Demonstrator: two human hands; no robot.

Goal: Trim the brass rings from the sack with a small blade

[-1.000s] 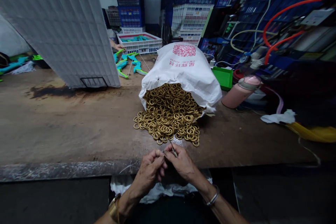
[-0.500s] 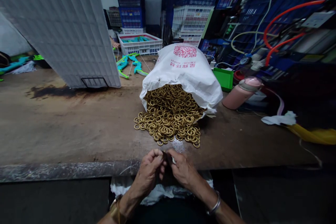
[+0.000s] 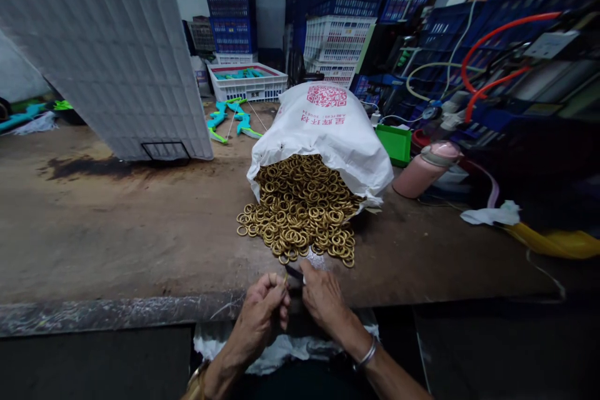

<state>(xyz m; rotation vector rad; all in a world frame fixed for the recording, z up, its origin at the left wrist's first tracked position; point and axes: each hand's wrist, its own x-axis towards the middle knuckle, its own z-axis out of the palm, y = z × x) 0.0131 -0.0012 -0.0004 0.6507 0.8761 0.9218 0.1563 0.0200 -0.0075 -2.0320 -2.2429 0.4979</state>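
Observation:
Gold-coloured rings (image 3: 300, 219) spill in a heap from the mouth of a white woven sack (image 3: 323, 131) lying on its side on the table. Just in front of the heap, at the table's near edge, both hands work close together. My left hand (image 3: 263, 301) is closed in a pinch on a gold ring (image 3: 285, 277), seen nearly edge-on and mostly covered by the fingers. My right hand (image 3: 324, 297) grips a small knife (image 3: 294, 272); its dark blade points left towards the ring. The fingers hide most of the knife's handle.
A tall grey ribbed panel (image 3: 154, 62) stands at left. Behind the sack are a blue-green toy bow (image 3: 240, 119), a white crate (image 3: 253, 92) and stacked blue crates (image 3: 229, 12). To the right are a green tray (image 3: 394, 144), a pink bottle (image 3: 424, 169) and red hoses (image 3: 478, 69).
My hands have drawn slightly apart, and the knife's dark blade now shows between them, angled up and left. A person's hand beside the white crate is no longer visible. The view has shifted slightly.

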